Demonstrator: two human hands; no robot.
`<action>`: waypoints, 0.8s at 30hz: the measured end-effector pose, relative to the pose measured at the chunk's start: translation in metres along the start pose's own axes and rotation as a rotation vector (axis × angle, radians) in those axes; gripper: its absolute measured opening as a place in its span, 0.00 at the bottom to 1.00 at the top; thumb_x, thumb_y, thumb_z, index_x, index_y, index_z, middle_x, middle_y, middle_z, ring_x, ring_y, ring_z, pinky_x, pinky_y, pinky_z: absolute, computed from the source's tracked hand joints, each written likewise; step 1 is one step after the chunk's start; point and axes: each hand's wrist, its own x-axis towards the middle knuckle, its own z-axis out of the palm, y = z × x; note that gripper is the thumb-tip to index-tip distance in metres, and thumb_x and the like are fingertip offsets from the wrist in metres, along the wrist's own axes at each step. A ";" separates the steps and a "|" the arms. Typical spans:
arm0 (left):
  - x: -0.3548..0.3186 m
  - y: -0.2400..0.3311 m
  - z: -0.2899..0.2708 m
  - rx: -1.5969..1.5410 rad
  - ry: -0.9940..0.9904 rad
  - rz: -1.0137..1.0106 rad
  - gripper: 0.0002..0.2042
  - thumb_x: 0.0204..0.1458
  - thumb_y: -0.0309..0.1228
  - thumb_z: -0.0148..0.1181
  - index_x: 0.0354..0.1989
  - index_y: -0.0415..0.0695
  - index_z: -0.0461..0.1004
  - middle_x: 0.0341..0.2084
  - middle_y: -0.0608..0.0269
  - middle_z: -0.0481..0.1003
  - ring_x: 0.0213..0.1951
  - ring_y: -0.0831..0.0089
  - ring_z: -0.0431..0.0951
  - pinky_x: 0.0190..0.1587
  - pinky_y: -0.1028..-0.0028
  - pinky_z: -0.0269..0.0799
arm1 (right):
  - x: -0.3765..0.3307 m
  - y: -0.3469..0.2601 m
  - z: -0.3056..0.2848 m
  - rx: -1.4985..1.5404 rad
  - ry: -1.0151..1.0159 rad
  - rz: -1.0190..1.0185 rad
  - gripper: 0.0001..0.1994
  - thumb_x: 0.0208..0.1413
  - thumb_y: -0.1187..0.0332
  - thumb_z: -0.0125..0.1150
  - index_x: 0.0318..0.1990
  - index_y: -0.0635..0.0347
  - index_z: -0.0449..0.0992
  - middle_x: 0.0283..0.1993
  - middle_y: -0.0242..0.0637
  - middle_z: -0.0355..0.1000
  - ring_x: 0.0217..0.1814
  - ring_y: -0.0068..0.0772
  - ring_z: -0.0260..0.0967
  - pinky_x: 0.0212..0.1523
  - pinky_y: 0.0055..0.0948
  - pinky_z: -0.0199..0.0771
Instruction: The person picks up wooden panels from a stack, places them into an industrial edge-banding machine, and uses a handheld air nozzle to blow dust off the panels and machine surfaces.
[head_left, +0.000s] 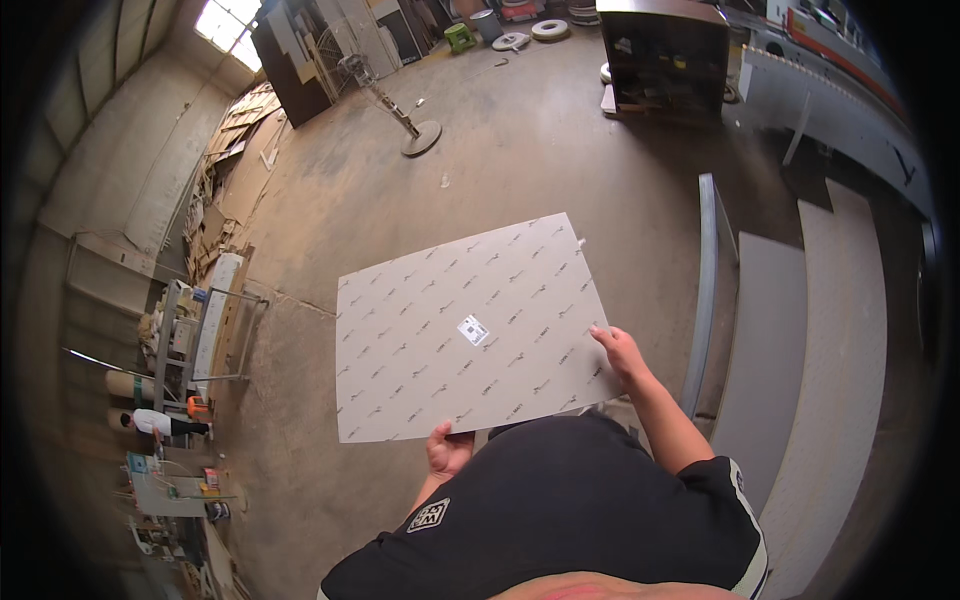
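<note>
A large flat rectangular panel [430, 350], grey-beige with rows of small dark print, is held in front of my body. Near its middle sits a white label [473, 331]. My left hand [449, 450] grips the panel's near edge, with the thumb on top and the other fingers under it. At the right edge my right hand [617, 352] is closed on the panel, its thumb lying on the upper face. The panel hides most of the fingers beneath it.
To my right lie long grey boards [755, 350] beside a metal rail [705, 270]. A dark cabinet [665, 65] and a pedestal fan [420, 138] stand farther off. Scrap boards [225, 180] lean along the left wall. A person [155, 423] is far left, near cluttered benches.
</note>
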 end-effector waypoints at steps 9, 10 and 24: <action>0.030 0.022 -0.035 0.020 -0.195 -0.125 0.32 0.48 0.25 0.60 0.67 0.42 0.63 0.62 0.55 0.71 0.65 0.56 0.68 0.72 0.53 0.57 | -0.049 -0.007 0.021 0.038 0.121 0.114 0.25 0.63 0.51 0.57 0.52 0.68 0.74 0.43 0.42 0.77 0.43 0.34 0.76 0.42 0.33 0.76; 0.023 0.029 -0.041 0.012 -0.211 -0.167 0.33 0.48 0.25 0.60 0.67 0.42 0.63 0.62 0.55 0.71 0.65 0.56 0.67 0.72 0.53 0.57 | -0.054 0.009 0.028 0.088 0.183 0.097 0.25 0.63 0.51 0.57 0.51 0.69 0.74 0.42 0.43 0.77 0.42 0.34 0.76 0.40 0.34 0.76; 0.065 0.085 -0.118 0.209 -0.513 -0.637 0.21 0.53 0.27 0.60 0.56 0.35 0.71 0.57 0.54 0.74 0.63 0.59 0.70 0.72 0.59 0.56 | -0.199 0.182 0.121 0.114 0.969 -0.205 0.23 0.57 0.50 0.62 0.27 0.66 0.70 0.30 0.37 0.69 0.36 0.25 0.63 0.37 0.34 0.68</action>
